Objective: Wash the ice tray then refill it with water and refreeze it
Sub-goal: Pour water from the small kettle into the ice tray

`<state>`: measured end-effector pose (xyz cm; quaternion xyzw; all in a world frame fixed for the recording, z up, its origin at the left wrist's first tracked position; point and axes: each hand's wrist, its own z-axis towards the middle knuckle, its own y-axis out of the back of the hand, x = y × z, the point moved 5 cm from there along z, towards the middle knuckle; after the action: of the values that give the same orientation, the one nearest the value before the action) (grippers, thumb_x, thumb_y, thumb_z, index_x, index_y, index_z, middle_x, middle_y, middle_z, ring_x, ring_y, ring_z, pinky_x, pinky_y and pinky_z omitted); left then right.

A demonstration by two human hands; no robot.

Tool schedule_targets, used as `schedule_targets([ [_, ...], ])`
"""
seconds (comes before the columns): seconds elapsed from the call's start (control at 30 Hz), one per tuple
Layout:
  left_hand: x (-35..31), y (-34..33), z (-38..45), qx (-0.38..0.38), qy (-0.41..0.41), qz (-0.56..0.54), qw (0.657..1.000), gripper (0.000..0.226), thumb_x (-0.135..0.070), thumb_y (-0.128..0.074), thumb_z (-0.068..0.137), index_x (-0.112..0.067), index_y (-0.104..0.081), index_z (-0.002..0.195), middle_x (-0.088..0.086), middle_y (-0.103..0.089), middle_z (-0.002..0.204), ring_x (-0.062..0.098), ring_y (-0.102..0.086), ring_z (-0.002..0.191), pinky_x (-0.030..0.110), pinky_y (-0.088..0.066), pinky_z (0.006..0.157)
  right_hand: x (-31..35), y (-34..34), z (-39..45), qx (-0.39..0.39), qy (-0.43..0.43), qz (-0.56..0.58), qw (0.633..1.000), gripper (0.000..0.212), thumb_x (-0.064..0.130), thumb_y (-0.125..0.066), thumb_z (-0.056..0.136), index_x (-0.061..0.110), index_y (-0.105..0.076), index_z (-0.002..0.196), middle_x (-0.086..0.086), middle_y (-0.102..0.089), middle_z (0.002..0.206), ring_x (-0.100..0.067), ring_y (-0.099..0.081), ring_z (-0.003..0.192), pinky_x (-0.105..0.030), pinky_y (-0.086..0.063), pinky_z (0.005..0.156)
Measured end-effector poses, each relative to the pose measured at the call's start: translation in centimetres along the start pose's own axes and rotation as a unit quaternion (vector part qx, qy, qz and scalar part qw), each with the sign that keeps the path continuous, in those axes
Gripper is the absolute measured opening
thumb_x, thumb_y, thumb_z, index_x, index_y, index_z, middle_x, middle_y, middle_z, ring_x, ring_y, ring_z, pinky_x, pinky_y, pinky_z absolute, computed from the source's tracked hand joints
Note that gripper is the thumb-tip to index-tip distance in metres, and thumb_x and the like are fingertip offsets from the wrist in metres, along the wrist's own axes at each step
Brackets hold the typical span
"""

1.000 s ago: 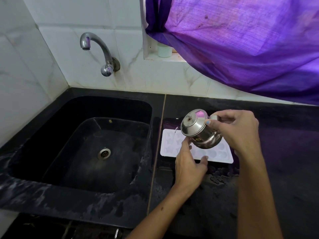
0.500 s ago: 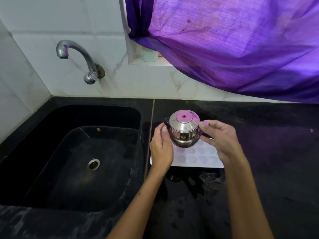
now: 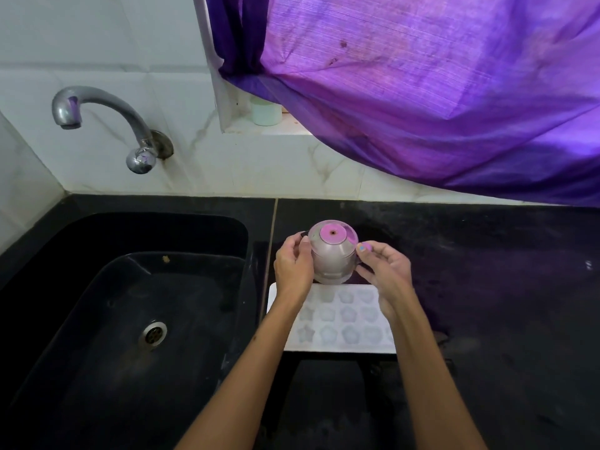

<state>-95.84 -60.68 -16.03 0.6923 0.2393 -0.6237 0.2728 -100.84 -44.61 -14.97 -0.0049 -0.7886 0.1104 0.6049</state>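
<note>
A white ice tray with star and flower moulds lies flat on the black counter, just right of the sink. Over its far edge a small steel pot with a lid is held upright. My left hand cups the pot's left side with its fingers curled round it. My right hand pinches the pot's right side. My forearms cross over the tray's left and right ends and hide parts of it.
A black sink with a drain lies to the left, and a steel tap is on the tiled wall above it. A purple curtain hangs over the back right. A pale container stands on the window ledge.
The pot went from tilted over the tray to upright and moved to the tray's far edge. My left hand left the tray and took the pot's left side.
</note>
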Motion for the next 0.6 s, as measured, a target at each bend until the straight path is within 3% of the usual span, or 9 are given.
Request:
schedule_targets([
  [0.2, 0.4, -2.7, 4.0, 0.000, 0.038, 0.013, 0.999, 0.026, -0.021, -0.048, 0.096, -0.012, -0.060, 0.117, -0.002, -0.065, 0.104, 0.016, -0.060, 0.102, 0.032, -0.048, 0.092, -0.4, -0.9, 5.2, -0.002, -0.029, 0.002, 1.000, 0.008, 0.008, -0.063, 0.091, 0.014, -0.064, 0.086, 0.000, -0.066, 0.087, -0.010, -0.063, 0.085, -0.037, -0.049, 0.098],
  [0.37, -0.3, -4.4, 7.2, -0.006, 0.044, 0.055, 0.998, 0.017, -0.024, -0.050, 0.095, -0.013, -0.059, 0.105, 0.003, -0.066, 0.103, 0.018, -0.061, 0.096, 0.032, -0.049, 0.085, -0.1, -1.7, 9.4, -0.002, -0.042, -0.005, 0.999, 0.003, 0.008, -0.063, 0.091, 0.012, -0.063, 0.091, -0.002, -0.065, 0.093, -0.014, -0.061, 0.094, -0.038, -0.049, 0.099],
  [0.6, -0.7, -6.1, 10.4, -0.015, 0.055, 0.093, 0.994, 0.014, -0.029, -0.050, 0.095, -0.016, -0.054, 0.092, -0.002, -0.062, 0.091, 0.017, -0.060, 0.088, 0.031, -0.048, 0.077, -0.4, -2.4, 13.8, -0.004, -0.058, 0.002, 0.998, 0.008, 0.009, -0.064, 0.091, 0.014, -0.062, 0.086, 0.000, -0.063, 0.089, -0.009, -0.060, 0.088, -0.040, -0.048, 0.101],
])
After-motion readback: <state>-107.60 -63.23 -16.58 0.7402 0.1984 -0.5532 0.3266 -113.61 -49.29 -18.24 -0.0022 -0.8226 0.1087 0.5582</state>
